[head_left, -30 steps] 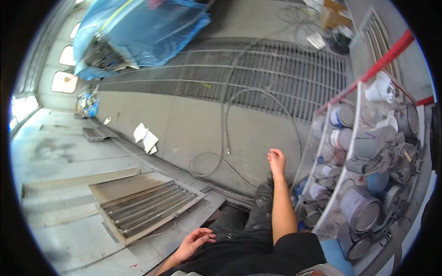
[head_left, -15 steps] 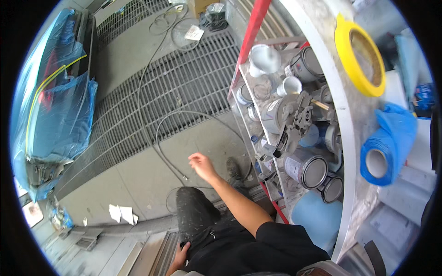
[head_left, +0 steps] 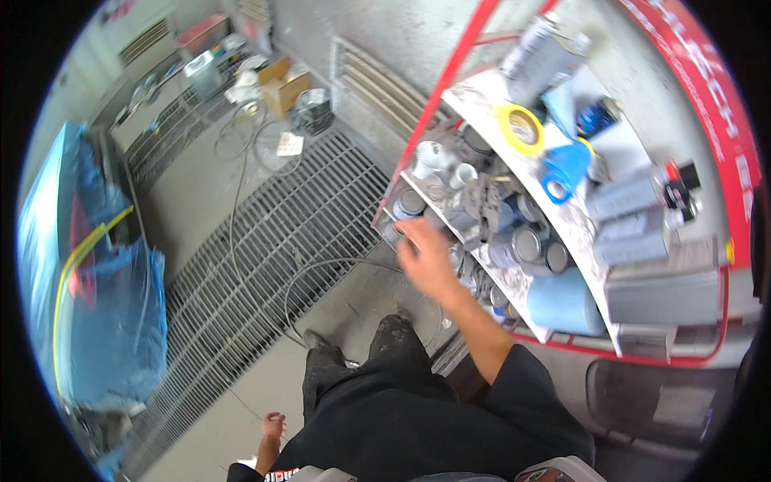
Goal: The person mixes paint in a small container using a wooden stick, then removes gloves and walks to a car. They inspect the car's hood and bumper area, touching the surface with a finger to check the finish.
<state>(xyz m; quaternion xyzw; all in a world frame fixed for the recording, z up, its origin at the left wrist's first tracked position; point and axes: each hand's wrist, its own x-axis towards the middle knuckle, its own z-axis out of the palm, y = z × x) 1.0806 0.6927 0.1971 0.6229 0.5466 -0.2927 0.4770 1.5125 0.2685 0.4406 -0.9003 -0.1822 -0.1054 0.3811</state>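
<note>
My right hand reaches forward beside the left end of a red-framed shelf rack. Its fingers are slightly bent and apart, with nothing seen in them. Beyond its fingertips, on a lower shelf, stands a small paint can. To the hand's right on the rack are a dirty grey spray gun, a white cup and several paint cans, one of them a grey can. My left hand hangs low by my left side, fingers curled in, and nothing shows in it.
The upper shelf bears a yellow tape roll, a blue film roll and metal canisters. At left stands a part wrapped in blue film. A hose loops over the floor grating. A cardboard box lies farther off.
The view has swung, and the rack now shows more fully. My right hand has moved toward the rack's left end. My left hand has left my thigh and hangs out beside me.
</note>
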